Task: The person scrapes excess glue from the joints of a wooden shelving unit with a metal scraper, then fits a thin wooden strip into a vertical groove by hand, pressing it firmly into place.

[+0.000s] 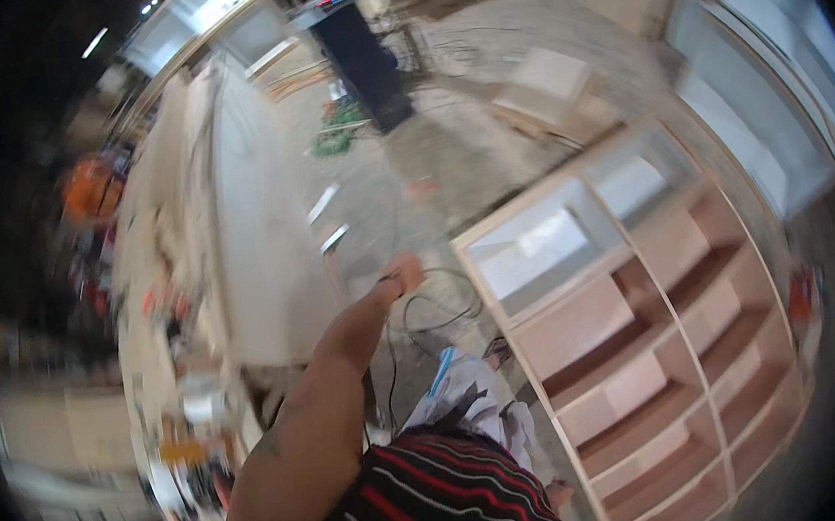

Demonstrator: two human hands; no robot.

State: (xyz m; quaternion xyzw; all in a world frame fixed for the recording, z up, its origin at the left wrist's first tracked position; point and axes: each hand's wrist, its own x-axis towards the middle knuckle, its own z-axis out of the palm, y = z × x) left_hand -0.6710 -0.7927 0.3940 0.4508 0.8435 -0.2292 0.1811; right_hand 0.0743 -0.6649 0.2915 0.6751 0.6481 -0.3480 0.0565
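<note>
My left arm reaches forward across the middle of the view, with a dark band at the wrist. My left hand (405, 273) hangs over the floor, between a long pale workbench (267, 215) and a wooden shelf unit (680, 321). Motion smears its fingers, and I make out nothing held. A small patch of skin beside my striped shirt may be my right hand (560, 494); its fingers are not discernible. Close on the right, the shelf unit has pinkish open compartments and white-lined ones at its far end.
Black cable (414, 326) loops on the floor near a sandalled foot (496, 352). Farther off stand a dark upright box (359, 65) and a green tangle (333, 133). Pale panels (547, 87) lie beyond the shelf unit; white-lined cabinets (756, 117) stand at right. Clutter covers the workbench's left side.
</note>
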